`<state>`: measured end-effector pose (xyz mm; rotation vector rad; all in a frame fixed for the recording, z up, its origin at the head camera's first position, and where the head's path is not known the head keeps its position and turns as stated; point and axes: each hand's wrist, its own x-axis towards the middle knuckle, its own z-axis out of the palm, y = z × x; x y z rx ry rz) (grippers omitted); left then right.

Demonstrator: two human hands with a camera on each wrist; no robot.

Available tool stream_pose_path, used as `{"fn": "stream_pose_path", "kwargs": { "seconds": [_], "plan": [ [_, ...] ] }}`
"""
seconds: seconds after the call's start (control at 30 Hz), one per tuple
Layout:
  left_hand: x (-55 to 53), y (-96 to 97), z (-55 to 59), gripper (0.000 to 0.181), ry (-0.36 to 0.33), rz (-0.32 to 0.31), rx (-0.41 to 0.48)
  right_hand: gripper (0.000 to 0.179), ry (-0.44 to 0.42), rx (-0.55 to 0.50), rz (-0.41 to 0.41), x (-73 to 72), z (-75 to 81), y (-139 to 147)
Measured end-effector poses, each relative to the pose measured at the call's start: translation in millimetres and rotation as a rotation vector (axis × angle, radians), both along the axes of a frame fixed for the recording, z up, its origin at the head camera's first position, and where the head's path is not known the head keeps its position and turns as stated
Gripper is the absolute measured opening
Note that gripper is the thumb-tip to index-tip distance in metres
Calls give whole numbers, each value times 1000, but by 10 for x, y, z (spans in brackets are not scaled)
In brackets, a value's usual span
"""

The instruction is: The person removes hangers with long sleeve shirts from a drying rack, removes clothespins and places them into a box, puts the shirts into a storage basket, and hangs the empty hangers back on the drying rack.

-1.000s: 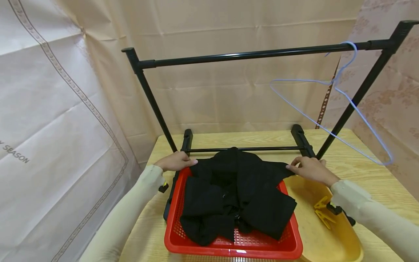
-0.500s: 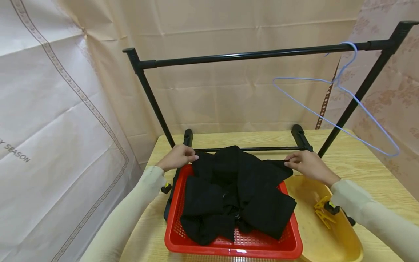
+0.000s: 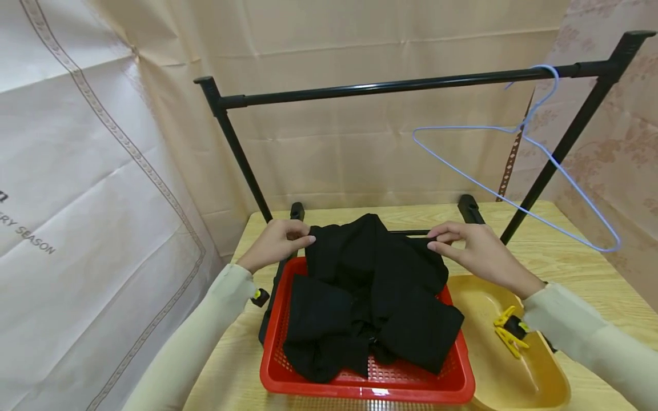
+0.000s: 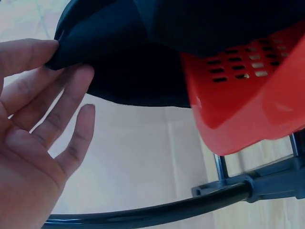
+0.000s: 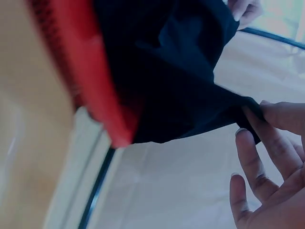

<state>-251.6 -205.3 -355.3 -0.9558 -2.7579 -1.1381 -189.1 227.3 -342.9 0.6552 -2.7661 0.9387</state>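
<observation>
A black garment lies bunched in the red basket, its far edge lifted above the rim. My left hand pinches one upper corner of the cloth between thumb and fingers. In the left wrist view the thumb and index finger grip a fold of the garment, the other fingers spread below it. At the opposite corner my right hand pinches the cloth. The right wrist view shows the garment stretched towards those fingertips. The garment's lower part sits folded in the basket.
A black rack stands behind the basket. From its bar, at the right, hangs a blue wire hanger. A yellow tub holding yellow clips is right of the basket. Dark cloth shows at the basket's left.
Both hands have risen with the garment's far edge, and the right hand has moved left, closer to the left hand. The hanger has swung a little on the bar.
</observation>
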Motion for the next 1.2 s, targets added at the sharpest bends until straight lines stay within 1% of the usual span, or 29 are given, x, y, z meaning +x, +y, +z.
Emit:
{"fn": "stream_pose_path", "kwargs": {
  "seconds": [0.1, 0.2, 0.33, 0.43, 0.57, 0.63, 0.73, 0.83, 0.93, 1.03, 1.2],
  "plan": [
    [92, 0, 57, 20, 14, -44, 24, 21, 36, -8, 19, 92, 85, -35],
    [187, 24, 113, 17, 14, -108, 20, 18, 53, -21, 52, 199, 132, -48],
    [290, 74, 163, 10, 8, -185, -21, 16, 65, -25, 149, 301, 103, -69],
    [339, 129, 148, 10, 14, -267, -78, 16, 32, -7, 267, 359, 12, -99],
    [403, 223, 57, 13, 35, -407, -176, 14, -77, 49, 417, 435, -163, -149],
    [443, 281, 0, 13, 50, -456, -248, 12, -113, 80, 476, 463, -266, -168],
    [508, 377, -76, 15, 47, -519, -378, 11, -160, 115, 538, 478, -421, -199],
    [568, 453, -139, 16, 32, -546, -517, 10, -192, 168, 563, 475, -541, -229],
    [617, 495, -177, 13, -8, -538, -599, 11, -221, 221, 567, 466, -619, -254],
    [635, 505, -204, 10, -39, -518, -631, 11, -241, 232, 583, 450, -668, -272],
    [608, 498, -252, 11, -64, -513, -633, 10, -245, 207, 604, 429, -687, -292]
  ]
}}
